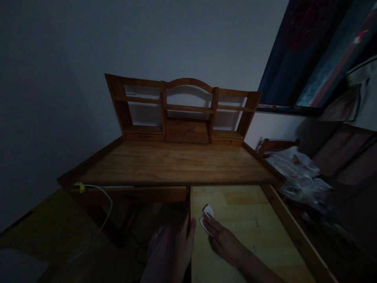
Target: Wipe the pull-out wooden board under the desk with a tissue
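My right hand (225,239) presses a small folded white cloth (208,211) flat onto the pale wooden bottom of a pulled-out drawer (244,220). The cloth pokes out beyond my fingertips, near the drawer's left side. Against that left side rests my left hand (185,243), its fingers stretched out along the edge and nothing visible in it. Faint dark marks show on the drawer bottom to the right of my right hand.
Behind the drawer stands a wooden desk (182,163) with a low shelf unit (188,110). A white cable (109,200) with a yellow tag hangs at the left, near a shut drawer (132,195). Plastic bags (294,165) lie on a chair at the right.
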The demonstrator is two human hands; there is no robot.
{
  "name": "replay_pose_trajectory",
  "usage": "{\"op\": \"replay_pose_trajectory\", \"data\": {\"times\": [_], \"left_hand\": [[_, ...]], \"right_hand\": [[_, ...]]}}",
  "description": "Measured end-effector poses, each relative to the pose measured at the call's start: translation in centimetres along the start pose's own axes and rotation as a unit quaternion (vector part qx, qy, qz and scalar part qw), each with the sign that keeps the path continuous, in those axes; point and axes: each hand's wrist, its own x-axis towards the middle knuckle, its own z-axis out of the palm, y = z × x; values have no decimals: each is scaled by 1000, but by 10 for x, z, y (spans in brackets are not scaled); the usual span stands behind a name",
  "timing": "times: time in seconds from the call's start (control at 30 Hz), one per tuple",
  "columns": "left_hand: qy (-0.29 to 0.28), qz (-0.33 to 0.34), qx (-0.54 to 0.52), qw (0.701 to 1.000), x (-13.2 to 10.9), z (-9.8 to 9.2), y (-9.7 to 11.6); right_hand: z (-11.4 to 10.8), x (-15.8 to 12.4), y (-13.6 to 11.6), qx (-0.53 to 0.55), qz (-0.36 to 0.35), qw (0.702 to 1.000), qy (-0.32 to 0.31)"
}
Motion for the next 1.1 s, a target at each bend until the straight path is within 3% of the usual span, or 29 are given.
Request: {"op": "replay_pose_trajectory", "data": {"times": [0.2, 0.4, 0.53, 0.7, 0.83, 0.97, 1.1], "left_hand": [[62, 33, 16, 997, 0, 11, -19], [45, 80, 30, 995, 3, 22, -37], [38, 51, 6, 998, -3, 5, -32], [1, 75, -11, 997, -14, -22, -26], [24, 64, 28, 997, -6, -4, -31], [37, 65, 48, 996, 2, 19, -39], [22, 48, 42, 998, 3, 16, -35]], "right_hand": [[1, -1, 1, 1, -8, 1000, 6], [-7, -1, 14, -12, -15, 1000, 16], [-26, -8, 40, -23, 32, 998, 43], [-38, -28, 92, -43, 108, 990, 84], [-34, -44, 121, -57, 133, 984, 107], [-26, -49, 129, -74, 145, 979, 123], [-14, -43, 128, -116, 160, 970, 144]]}}
